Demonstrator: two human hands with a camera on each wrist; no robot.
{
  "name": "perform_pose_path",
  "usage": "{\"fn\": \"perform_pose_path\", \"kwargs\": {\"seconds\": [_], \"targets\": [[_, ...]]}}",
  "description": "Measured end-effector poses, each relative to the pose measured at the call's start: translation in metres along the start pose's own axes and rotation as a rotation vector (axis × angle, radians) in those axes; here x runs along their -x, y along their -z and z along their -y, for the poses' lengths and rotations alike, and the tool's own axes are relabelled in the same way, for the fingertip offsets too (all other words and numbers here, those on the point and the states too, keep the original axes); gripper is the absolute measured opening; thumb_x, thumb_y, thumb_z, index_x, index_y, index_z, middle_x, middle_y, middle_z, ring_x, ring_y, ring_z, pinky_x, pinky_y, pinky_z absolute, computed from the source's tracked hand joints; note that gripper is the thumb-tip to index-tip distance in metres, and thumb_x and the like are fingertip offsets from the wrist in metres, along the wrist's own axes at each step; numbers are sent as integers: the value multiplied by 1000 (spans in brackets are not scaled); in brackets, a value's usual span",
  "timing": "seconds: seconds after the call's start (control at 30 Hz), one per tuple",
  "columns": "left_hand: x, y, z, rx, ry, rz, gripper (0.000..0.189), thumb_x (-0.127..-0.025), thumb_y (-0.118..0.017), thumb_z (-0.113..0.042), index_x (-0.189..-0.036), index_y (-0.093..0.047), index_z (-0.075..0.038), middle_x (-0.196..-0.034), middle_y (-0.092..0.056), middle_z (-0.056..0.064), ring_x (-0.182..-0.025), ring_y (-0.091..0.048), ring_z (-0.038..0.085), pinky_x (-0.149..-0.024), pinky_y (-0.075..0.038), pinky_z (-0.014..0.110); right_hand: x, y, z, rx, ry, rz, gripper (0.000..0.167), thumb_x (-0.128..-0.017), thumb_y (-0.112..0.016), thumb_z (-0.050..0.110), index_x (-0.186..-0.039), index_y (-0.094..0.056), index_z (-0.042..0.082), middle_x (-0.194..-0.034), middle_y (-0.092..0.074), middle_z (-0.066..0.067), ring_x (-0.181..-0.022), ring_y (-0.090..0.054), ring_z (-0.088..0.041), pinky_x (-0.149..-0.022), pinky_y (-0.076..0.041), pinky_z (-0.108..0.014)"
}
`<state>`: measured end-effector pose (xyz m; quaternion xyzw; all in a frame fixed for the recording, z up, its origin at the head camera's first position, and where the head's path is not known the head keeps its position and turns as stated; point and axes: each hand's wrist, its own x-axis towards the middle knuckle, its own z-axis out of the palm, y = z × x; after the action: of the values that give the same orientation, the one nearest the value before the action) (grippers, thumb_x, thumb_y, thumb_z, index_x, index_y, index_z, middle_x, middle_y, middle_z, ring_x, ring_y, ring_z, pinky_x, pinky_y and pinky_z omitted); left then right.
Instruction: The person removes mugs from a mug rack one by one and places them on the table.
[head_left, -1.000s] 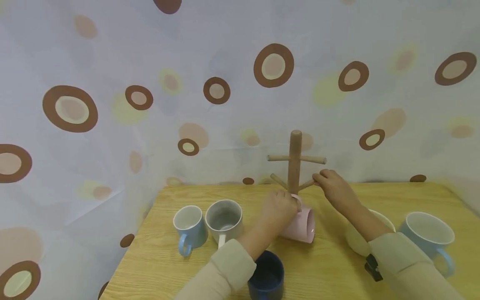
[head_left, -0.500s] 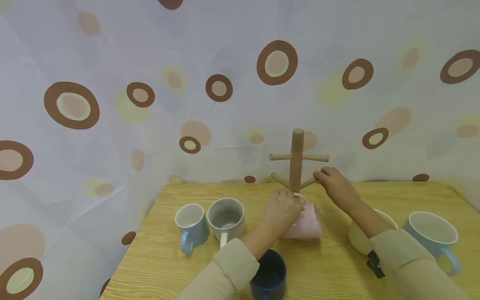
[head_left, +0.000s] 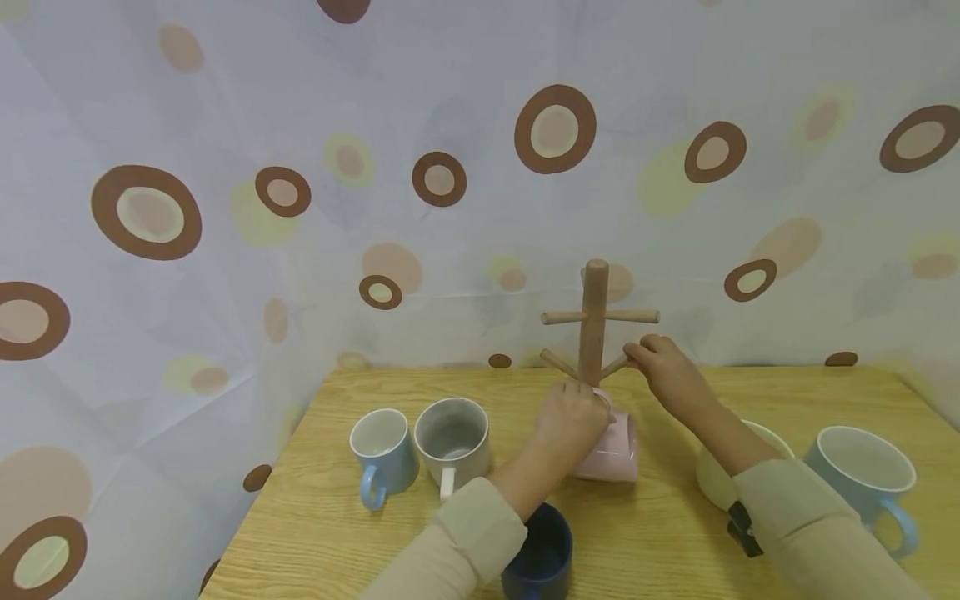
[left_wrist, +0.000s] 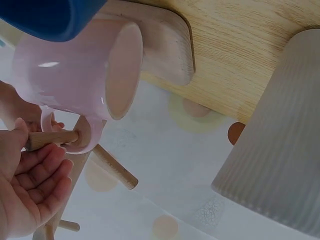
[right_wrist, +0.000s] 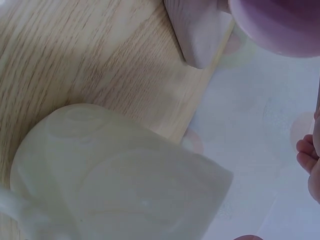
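Observation:
A pink mug (head_left: 611, 450) lies sideways at the foot of a wooden mug tree (head_left: 593, 333). In the left wrist view, one peg (left_wrist: 52, 139) passes through the mug's handle (left_wrist: 92, 137). My left hand (head_left: 566, 421) pinches that peg's end between thumb and fingers, its other fingers loosely bent. My right hand (head_left: 663, 371) pinches the tip of the lower right peg (head_left: 615, 365); the right wrist view catches only part of this hand at its edge. The mug tree's base (left_wrist: 165, 50) shows behind the pink mug. From above, the left hand hides part of the mug.
A light blue mug (head_left: 384, 462) and a ribbed grey-white mug (head_left: 453, 446) stand left on the wooden table (head_left: 300, 533). A dark blue mug (head_left: 536, 554) is in front. A cream mug (head_left: 716, 475) and larger blue mug (head_left: 862, 467) stand right, partly behind my right arm.
The pink mug has swung and shifted a little right, its opening now turned more out of view. My left hand has moved slightly right. The right hand keeps its hold on the peg.

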<state>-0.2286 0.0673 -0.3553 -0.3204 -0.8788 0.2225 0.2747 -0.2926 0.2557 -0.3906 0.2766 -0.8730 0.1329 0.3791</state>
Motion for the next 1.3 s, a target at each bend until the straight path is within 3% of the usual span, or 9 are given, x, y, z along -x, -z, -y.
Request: {"fn": "perform_pose_path", "kwargs": {"seconds": [0.2,0.37,0.5,0.73,0.83,0.93,1.03,1.13,1.3], "targets": [[-3,4,-3,-22,-7,14,35,-92,-44,-51,-92,-69,-27,-78,-63,-10,-71,-58,3,-65,-46,16,2,0,0,-4,-33,-9,21,-72,-69,-4,-92,-64,-5,-79,-55,-16,-70,-51,-29,-59,-46,-38],[-3,3,-5,-40,2,-14,36,-91,-45,-52,-91,-70,-27,-76,-62,-10,-70,-58,4,-64,-46,16,3,1,1,-10,-52,-4,22,-74,-68,-5,-95,-65,-6,-78,-54,-16,-68,-49,-28,-58,-45,-37],[-4,2,-5,-10,2,-18,35,-89,-46,-53,-90,-71,-27,-76,-64,-10,-71,-58,4,-65,-46,16,5,1,2,3,-73,3,23,-74,-69,-3,-97,-66,-5,-78,-53,-17,-68,-49,-28,-58,-44,-38],[-9,0,4,80,-41,93,34,-90,-42,-55,-93,-70,-37,-77,-63,-13,-70,-57,5,-60,-47,20,6,5,9,23,-89,-30,27,-73,-71,2,-98,-64,-4,-76,-54,-17,-66,-50,-31,-58,-44,-40],[-8,-1,10,63,-39,83,37,-90,-38,-57,-94,-69,-37,-75,-62,-11,-66,-57,6,-57,-46,21,8,8,14,10,-111,-45,27,-75,-70,2,-100,-62,-6,-79,-56,-20,-71,-54,-34,-62,-47,-43],[-4,-3,16,111,18,12,39,-89,-43,-57,-88,-71,-30,-73,-63,-10,-65,-59,7,-57,-45,22,11,15,20,-22,-155,-59,28,-77,-70,1,-102,-62,-7,-85,-59,-22,-80,-56,-37,-68,-49,-47],[0,-6,24,233,102,-57,40,-87,-48,-55,-81,-69,-22,-75,-66,-6,-69,-61,10,-61,-46,23,14,25,30,-99,-233,-78,28,-79,-67,0,-105,-61,-8,-93,-60,-24,-90,-56,-39,-76,-48,-50],[3,-7,34,326,179,-87,40,-87,-51,-53,-84,-69,-18,-81,-68,-4,-74,-63,13,-65,-48,24,17,36,43,-187,-317,-110,26,-82,-63,-2,-107,-60,-9,-100,-61,-25,-95,-55,-39,-79,-46,-53],[5,-9,51,353,293,-132,43,-85,-54,-54,-96,-69,-15,-86,-67,-1,-78,-62,16,-67,-50,27,22,48,64,-245,-354,-144,25,-82,-63,-4,-106,-60,-10,-102,-62,-24,-93,-57,-37,-78,-46,-49]]}}
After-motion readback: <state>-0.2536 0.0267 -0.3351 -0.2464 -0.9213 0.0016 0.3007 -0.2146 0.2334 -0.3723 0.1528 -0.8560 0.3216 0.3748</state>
